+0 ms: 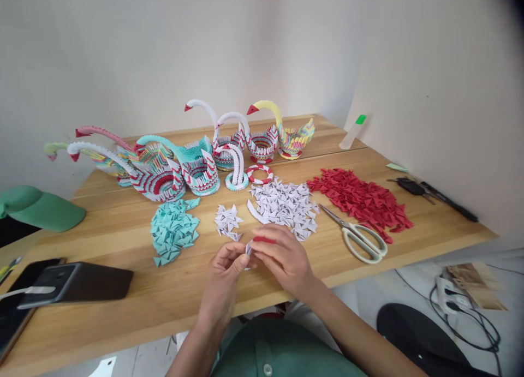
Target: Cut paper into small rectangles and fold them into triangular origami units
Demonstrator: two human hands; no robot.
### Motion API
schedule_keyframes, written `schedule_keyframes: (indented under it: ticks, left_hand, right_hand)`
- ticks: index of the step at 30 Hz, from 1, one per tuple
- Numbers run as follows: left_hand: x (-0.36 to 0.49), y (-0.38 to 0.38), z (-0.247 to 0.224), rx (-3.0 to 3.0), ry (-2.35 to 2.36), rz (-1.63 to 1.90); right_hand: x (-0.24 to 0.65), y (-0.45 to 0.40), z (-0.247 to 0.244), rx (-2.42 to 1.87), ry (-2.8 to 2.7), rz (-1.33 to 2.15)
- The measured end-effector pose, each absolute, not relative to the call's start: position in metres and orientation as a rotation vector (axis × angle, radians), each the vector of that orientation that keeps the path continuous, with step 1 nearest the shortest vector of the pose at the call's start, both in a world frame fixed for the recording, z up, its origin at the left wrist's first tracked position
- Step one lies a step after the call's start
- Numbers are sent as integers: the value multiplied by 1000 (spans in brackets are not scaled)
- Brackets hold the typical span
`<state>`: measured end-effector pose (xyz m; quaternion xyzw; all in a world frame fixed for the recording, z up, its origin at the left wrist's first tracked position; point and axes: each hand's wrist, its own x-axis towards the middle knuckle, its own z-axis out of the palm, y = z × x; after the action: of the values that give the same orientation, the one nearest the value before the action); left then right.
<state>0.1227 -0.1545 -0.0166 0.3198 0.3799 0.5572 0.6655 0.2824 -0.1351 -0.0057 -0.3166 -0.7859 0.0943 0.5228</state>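
Observation:
Close to the table's front edge, my left hand (pixel 228 265) pinches a small white folded paper piece (pixel 248 248). My right hand (pixel 286 257) meets it there, its fingertips closed on the same piece. Something red (pixel 264 239) shows along my right fingers; whether it is held or lies behind them I cannot tell. Just beyond my hands are a small group of white folded paper pieces (pixel 228 221) and a larger white pile (pixel 289 205). A short curved white chain (pixel 255 211) of joined pieces lies at that pile's left edge, partly behind my right hand.
Turquoise pieces (pixel 174 229) lie left, red pieces (pixel 362 202) right. Scissors (pixel 360 238) rest near the right front. Several paper swans (pixel 159 183) stand behind, with a red-and-white ring (pixel 260 175). A dark stand (pixel 88 281), green cap (pixel 41 208) and keys (pixel 411 187) sit at the sides.

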Motion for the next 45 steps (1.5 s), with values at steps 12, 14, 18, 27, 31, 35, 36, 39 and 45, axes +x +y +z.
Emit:
schedule_keyframes:
  ticks: [12, 14, 18, 27, 31, 35, 36, 39, 45]
  left_hand:
    - [118, -151, -12, 741, 960, 1232]
    - [114, -150, -9, 904, 1067, 1179]
    - [105, -150, -6, 1189, 1206, 1103]
    - [102, -157, -10, 1492, 1360, 1172]
    - [103, -160, -7, 1599, 1379, 1204]
    - [103, -162, -8, 1600, 1368, 1218]
    - [103, -162, -8, 1591, 1369, 1218]
    - [102, -163, -10, 1568, 1365, 1209]
    - [101, -163, -14, 1551, 1327, 1189]
  right_hand:
    - [282, -128, -13, -686, -2036, 53]
    - [282, -128, -12, -671, -2041, 19]
    - [282, -129, -12, -670, -2054, 25]
    - [283, -128, -7, -744, -2025, 159]
    - [280, -129, -6, -775, -1959, 386]
    - [274, -134, -3, -954, -1752, 804]
    - [273, -135, -2, -1008, -1700, 910]
    - [272, -136, 0, -1118, -1570, 1146]
    - [269, -134, -1, -1152, -1426, 1305]
